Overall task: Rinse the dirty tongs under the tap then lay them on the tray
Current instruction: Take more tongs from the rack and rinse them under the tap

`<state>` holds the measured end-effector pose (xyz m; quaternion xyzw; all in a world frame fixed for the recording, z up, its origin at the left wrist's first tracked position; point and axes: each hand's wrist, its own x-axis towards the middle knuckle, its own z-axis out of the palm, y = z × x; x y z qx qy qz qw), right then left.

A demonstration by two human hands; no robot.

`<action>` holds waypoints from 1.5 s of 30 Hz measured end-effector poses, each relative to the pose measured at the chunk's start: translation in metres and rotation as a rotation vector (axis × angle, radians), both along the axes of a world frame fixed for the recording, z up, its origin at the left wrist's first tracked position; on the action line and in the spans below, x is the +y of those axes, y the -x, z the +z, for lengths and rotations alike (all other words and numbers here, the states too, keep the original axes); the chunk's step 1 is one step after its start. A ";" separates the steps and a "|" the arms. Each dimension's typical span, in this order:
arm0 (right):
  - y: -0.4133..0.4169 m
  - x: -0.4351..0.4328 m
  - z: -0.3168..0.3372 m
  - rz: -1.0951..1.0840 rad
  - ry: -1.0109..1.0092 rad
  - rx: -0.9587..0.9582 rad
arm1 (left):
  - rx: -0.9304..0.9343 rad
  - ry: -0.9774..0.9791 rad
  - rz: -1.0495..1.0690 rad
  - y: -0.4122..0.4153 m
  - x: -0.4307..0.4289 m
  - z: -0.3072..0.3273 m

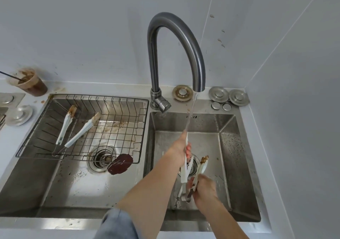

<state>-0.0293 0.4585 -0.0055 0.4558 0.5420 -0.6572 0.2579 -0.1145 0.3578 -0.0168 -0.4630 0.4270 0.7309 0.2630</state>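
Observation:
In the right basin (237, 146) I hold white tongs (203, 167) with a brown, dirty tip. My left hand (179, 150) grips one arm of them, its upper end in the water stream (191, 113) from the running tap (176, 42). Lower down, near the hinge end, my right hand (205, 191) curls round the tongs. A wire rack tray (143, 128) spans the left basin. In it lies a second pair of white tongs (77, 132) with soiled tips.
A plastic cup of brown liquid (27, 82) stands on the counter at far left. A brown patch (120, 164) lies by the left basin's drain (102, 158). Metal sink plugs (219, 94) sit on the ledge behind the right basin. Walls close in behind and right.

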 end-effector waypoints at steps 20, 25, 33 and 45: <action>0.003 -0.019 -0.009 0.153 -0.214 0.189 | 0.167 1.022 -0.634 0.003 -0.013 -0.027; 0.017 -0.035 -0.008 0.264 -0.197 0.158 | 0.060 1.112 -0.631 0.008 -0.032 -0.023; 0.058 -0.035 -0.030 0.451 -0.470 0.200 | 0.192 0.660 -0.224 -0.002 -0.041 -0.006; 0.091 -0.048 -0.043 0.625 -0.372 0.077 | 0.206 0.438 0.012 -0.017 -0.053 -0.001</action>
